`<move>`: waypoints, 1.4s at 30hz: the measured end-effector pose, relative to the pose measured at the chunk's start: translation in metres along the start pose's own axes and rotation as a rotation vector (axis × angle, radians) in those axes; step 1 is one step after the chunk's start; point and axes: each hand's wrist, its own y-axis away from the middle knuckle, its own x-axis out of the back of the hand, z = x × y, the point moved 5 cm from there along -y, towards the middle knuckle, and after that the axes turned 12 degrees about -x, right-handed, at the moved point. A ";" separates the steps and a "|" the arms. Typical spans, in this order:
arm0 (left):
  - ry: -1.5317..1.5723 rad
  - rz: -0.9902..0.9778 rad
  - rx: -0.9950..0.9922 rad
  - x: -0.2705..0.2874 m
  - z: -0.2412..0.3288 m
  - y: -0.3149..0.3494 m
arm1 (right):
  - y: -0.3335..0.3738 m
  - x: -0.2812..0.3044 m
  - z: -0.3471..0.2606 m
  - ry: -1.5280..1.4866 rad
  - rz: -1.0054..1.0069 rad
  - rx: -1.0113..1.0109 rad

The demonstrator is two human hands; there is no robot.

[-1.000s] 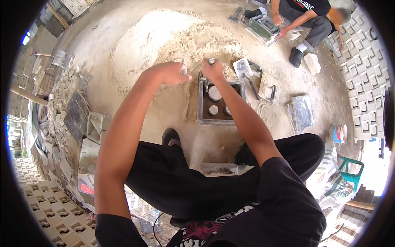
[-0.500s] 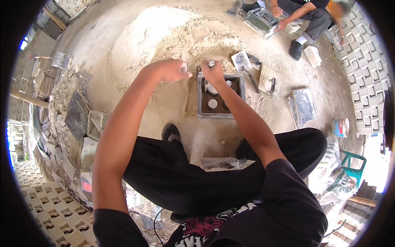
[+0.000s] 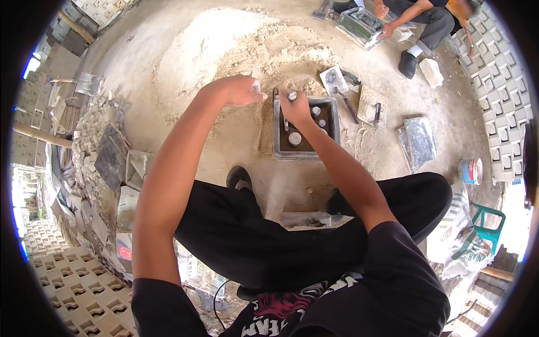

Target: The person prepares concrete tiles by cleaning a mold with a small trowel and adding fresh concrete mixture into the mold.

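Note:
In front of me stands a square, dark-rimmed mould box (image 3: 306,155) with a brown bed inside and several round, whitish knobs (image 3: 295,139) rising from it. Over its far left corner, my right hand (image 3: 296,105) is closed around a small trowel (image 3: 292,96); its round handle end points up and a narrow pale part shows below the fist. Just left of the box, my left hand (image 3: 245,91) is raised with fingers curled and whitish with dust. What it pinches, if anything, I cannot make out.
Pale powder (image 3: 224,50) is heaped beyond the box. Right of it lie a dusty trowel (image 3: 335,81), a handled board (image 3: 373,106) and dark plates (image 3: 418,143). A co-worker (image 3: 418,22) handles another mould (image 3: 359,25) at far right. Rubble (image 3: 90,135) lies left.
My right hand has lowered slightly with the trowel, whose broad pale face now shows only as a narrow strip. My left hand stays nearly in place. The whole view has shifted slightly.

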 end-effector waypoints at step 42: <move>-0.014 0.016 -0.041 -0.006 0.007 -0.016 | 0.071 0.005 -0.002 -0.220 -0.123 0.200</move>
